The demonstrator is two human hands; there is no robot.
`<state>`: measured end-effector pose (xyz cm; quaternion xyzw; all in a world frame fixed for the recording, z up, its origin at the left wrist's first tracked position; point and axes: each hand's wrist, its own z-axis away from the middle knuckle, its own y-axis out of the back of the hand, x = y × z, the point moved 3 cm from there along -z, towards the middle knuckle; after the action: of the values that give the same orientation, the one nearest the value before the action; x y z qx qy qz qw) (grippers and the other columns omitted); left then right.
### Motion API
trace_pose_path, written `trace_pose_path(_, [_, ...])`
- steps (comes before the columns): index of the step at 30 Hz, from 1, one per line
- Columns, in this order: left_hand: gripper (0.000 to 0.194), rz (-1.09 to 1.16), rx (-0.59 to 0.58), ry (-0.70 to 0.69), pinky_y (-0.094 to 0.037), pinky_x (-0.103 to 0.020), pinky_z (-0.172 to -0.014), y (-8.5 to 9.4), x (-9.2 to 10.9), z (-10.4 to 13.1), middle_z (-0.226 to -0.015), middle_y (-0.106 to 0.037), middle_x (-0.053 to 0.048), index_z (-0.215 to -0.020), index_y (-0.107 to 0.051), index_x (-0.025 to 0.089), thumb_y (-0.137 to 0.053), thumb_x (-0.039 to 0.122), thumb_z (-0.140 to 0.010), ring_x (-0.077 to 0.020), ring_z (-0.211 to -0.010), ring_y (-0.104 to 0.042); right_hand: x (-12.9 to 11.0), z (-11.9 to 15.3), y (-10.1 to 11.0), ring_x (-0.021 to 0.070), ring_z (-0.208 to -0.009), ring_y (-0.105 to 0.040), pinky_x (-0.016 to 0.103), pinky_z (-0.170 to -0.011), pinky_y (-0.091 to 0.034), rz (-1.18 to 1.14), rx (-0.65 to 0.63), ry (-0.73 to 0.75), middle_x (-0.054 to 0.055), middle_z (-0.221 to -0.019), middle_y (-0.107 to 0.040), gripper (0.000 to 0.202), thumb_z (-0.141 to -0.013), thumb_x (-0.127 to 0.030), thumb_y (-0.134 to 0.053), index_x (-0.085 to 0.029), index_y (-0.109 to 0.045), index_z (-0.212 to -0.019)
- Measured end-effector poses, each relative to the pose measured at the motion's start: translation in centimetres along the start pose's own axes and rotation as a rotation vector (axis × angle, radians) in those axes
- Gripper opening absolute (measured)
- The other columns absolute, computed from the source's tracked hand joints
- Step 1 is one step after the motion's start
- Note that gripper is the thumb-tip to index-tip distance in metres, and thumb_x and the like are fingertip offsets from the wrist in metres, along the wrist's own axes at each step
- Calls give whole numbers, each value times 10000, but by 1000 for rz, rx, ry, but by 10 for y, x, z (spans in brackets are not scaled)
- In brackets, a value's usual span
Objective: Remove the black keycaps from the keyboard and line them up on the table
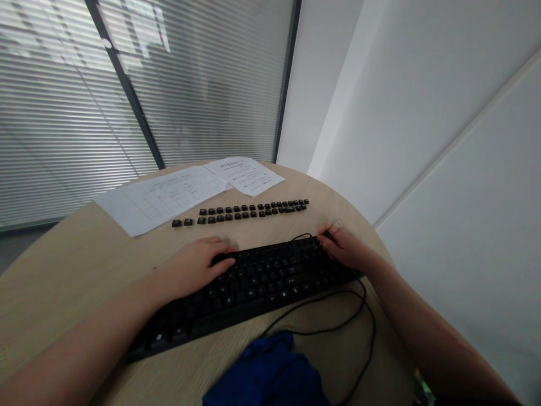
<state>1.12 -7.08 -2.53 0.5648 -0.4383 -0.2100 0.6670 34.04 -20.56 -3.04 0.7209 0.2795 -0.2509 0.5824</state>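
A black keyboard (pixel 262 285) lies at a slant across the table in front of me. My left hand (pixel 205 262) grips its far edge left of the middle, thumb over the keys and fingers at the back. Over the keyboard's far right end, my right hand (pixel 349 248) is closed on a small tool with a dark handle and thin wire loops (pixel 336 224), which looks like a wire keycap puller. The fingers partly cover its handle. Beyond the keyboard, loose black keycaps (pixel 245 215) stand in two rows.
Printed paper sheets (pixel 169 194) lie at the back left of the round wooden table (pixel 84 270). A black cable (pixel 333 327) loops along the near right side, beside a blue cloth (pixel 270 375). A white wall (pixel 435 113) and a window with blinds (pixel 211 84) border the table.
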Motion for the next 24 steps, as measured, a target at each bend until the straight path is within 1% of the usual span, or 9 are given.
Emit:
trace_pose_path(4, [395,-7,-7,-15,-525,-414,-951,0,1,0,-1069,-740,-93,-1151,-763,225,-484,439,-970,-279,-1007,-691,12,1,-5,136,-454,-470,284,-443,-353,-183,113,-115,-36,-623,-559,213,-978,-425,-491,-258,-506,-846])
trace_pose_path(9, [366,21,2,-13,-525,-412,-951,0,2,1,-1061,-744,-89,-1135,-765,228,-508,420,-957,-277,-1013,-691,17,-2,-7,122,-415,-443,268,-411,-338,-255,167,-145,-53,-563,-525,266,-966,-476,-530,-257,-486,-821])
trace_pose_path(10, [363,25,1,-8,-525,-408,-955,0,2,1,-1064,-746,-88,-1132,-766,229,-511,420,-956,-274,-1018,-690,18,-3,-5,125,-396,-430,270,-395,-329,-297,207,-151,-60,-541,-502,279,-968,-496,-522,-263,-472,-822])
trace_pose_path(13, [368,27,3,3,-523,-414,-966,0,0,1,-1091,-750,-88,-1150,-765,232,-518,423,-955,-275,-1031,-691,20,-2,6,133,-349,-385,277,-352,-306,-448,398,-134,-81,-525,-443,302,-984,-559,-474,-287,-420,-863])
trace_pose_path(15, [372,26,7,-4,-523,-427,-971,-1,-2,1,-1106,-752,-92,-1164,-764,233,-521,424,-958,-283,-1036,-695,18,1,12,134,-358,-401,280,-354,-324,-472,477,-91,-73,-570,-473,307,-989,-581,-472,-294,-413,-897])
trace_pose_path(17, [375,21,3,-14,-525,-434,-975,-2,-2,1,-1114,-754,-95,-1173,-764,232,-515,422,-967,-286,-1040,-699,11,6,11,137,-395,-450,286,-382,-357,-413,470,-30,-48,-627,-535,306,-996,-583,-488,-291,-437,-917])
trace_pose_path(20, [374,-40,5,41,-529,-456,-990,0,4,3,-1165,-750,-111,-1196,-756,216,-531,408,-967,-305,-1079,-694,-11,16,2,154,-459,-526,311,-453,-424,-269,357,128,-5,-687,-616,258,-1021,-528,-498,-282,-514,-943])
trace_pose_path(23, [358,-97,120,153,-518,-492,-1029,9,26,11,-1236,-736,-132,-1197,-750,188,-579,373,-941,-335,-1142,-673,-41,26,-13,207,-623,-664,364,-601,-531,-80,212,334,46,-778,-700,144,-1017,-414,-543,-283,-596,-988])
trace_pose_path(24, [345,-74,171,149,-518,-482,-1033,12,37,14,-1224,-741,-123,-1187,-750,193,-579,373,-947,-324,-1137,-675,-51,29,-18,226,-697,-700,377,-653,-554,-26,166,398,61,-821,-723,114,-1007,-385,-557,-284,-610,-1001])
